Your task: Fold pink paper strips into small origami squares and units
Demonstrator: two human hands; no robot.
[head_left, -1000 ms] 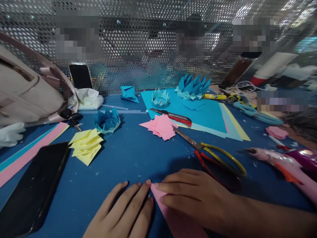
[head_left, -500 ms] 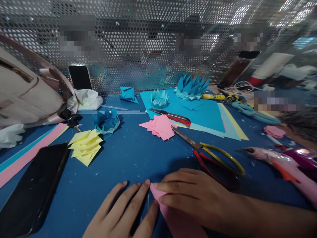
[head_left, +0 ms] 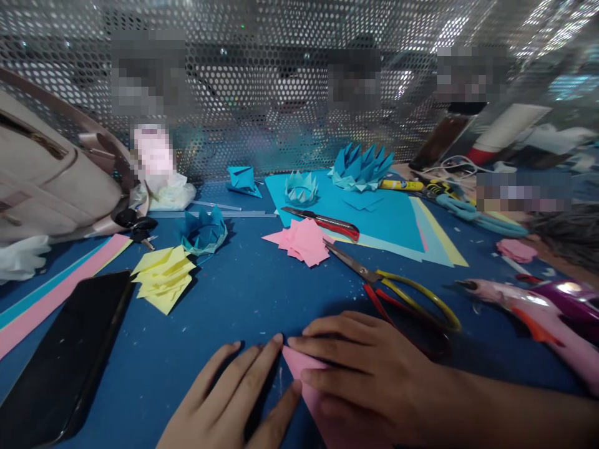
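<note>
The pink paper [head_left: 312, 390], a flat sheet with a pointed corner, lies on the blue table [head_left: 243, 293] under both hands. The right hand [head_left: 369, 365] lies flat on it with fingers spread, pressing it down; the left hand [head_left: 234, 399] lies open beside it, fingertips and thumb touching the paper's left edge, neither hand gripping anything. Just beyond the right hand lie scissors [head_left: 397, 293] with yellow and red loop handles, metal blades pointing away. Farther out sit folded pink pieces [head_left: 304, 240], and ahead of the left hand a stack of folded yellow pieces [head_left: 163, 277] and a blue paper crown [head_left: 203, 231]. A glossy black phone [head_left: 60, 355] lies left of the left hand; a pink glue gun [head_left: 528, 312] lies right of the right hand. Bare tabletop lies open ahead of the fingers; a perforated metal screen [head_left: 281, 93] closes the far edge.
</note>
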